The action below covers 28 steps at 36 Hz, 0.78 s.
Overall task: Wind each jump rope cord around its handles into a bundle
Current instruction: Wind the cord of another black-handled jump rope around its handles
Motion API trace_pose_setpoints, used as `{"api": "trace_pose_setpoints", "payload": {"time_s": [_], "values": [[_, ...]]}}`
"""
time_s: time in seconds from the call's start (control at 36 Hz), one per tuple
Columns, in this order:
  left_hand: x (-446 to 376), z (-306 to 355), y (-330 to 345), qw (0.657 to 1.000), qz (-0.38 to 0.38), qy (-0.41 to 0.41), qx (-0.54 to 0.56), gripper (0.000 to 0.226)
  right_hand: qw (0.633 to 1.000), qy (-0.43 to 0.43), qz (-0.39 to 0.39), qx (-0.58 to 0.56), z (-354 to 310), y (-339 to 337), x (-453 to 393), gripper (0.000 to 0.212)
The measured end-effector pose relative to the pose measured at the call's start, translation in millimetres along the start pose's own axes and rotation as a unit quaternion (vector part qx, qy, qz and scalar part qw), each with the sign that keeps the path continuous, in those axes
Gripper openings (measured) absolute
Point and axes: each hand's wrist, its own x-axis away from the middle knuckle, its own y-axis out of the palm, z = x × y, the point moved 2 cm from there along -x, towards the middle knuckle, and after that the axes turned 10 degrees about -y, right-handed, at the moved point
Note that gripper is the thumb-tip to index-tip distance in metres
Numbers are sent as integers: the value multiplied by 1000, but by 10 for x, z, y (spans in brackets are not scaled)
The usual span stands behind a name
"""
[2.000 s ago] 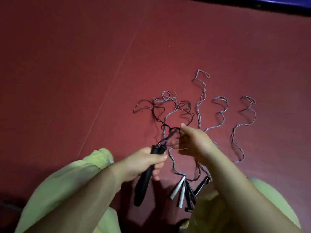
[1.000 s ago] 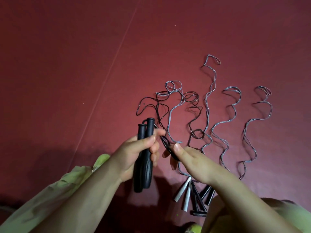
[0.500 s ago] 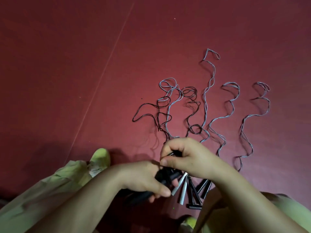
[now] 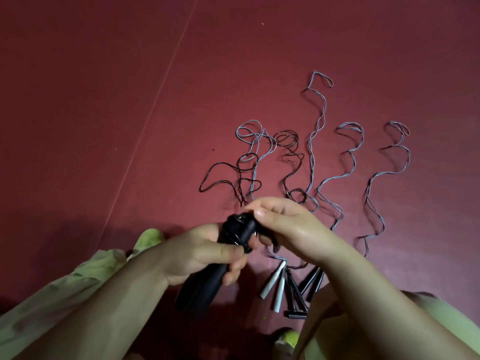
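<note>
My left hand (image 4: 205, 253) grips a pair of black jump rope handles (image 4: 207, 279) held together, their tops pointing up and right. My right hand (image 4: 288, 227) pinches the black cord (image 4: 228, 178) at the handles' top end, where a turn or two of cord lies around them. The rest of that black cord trails away in loose loops on the red floor. Several other jump ropes lie on the floor: grey cords (image 4: 317, 126) snake away from me, and their white handles (image 4: 275, 284) and black handles (image 4: 309, 281) lie bunched under my right wrist.
The red floor (image 4: 104, 100) has a thin pale seam line (image 4: 155, 100) running diagonally at the left. My knees in light green cloth (image 4: 78, 281) fill the bottom corners.
The handles went from upright in my left hand to low and tilted. My right hand came over their top end with the cord, and the black cord's loops on the floor have shifted.
</note>
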Motion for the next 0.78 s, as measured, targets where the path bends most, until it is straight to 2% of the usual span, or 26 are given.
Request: {"api": "trace_pose_setpoints", "payload": {"time_s": [0.06, 0.17, 0.25, 0.33, 0.42, 0.53, 0.64, 0.78], "values": [[32, 68, 60, 999, -3, 12, 33, 65, 999, -7, -1, 49, -9, -34, 30, 25], [141, 206, 137, 991, -68, 43, 107, 44, 995, -21, -20, 99, 14, -65, 61, 26], [143, 251, 82, 988, -37, 30, 144, 56, 992, -9, -25, 127, 41, -62, 42, 26], [134, 254, 81, 992, -6, 34, 119, 49, 987, -3, -22, 161, 119, -60, 16, 30], [117, 236, 72, 993, 26, 26, 108, 52, 985, 15, -2, 173, 159, -93, 15, 10], [138, 283, 58, 994, 64, 40, 80, 45, 978, 36, 76, 193, 236, -40, -5, 38], [151, 294, 75, 992, 96, 50, 60, 37, 951, 42, 133, 276, 257, 39, -20, 63], [140, 334, 128, 987, 126, 73, 63, 37, 923, 13, 189, 336, 205, 62, -3, 53]]}}
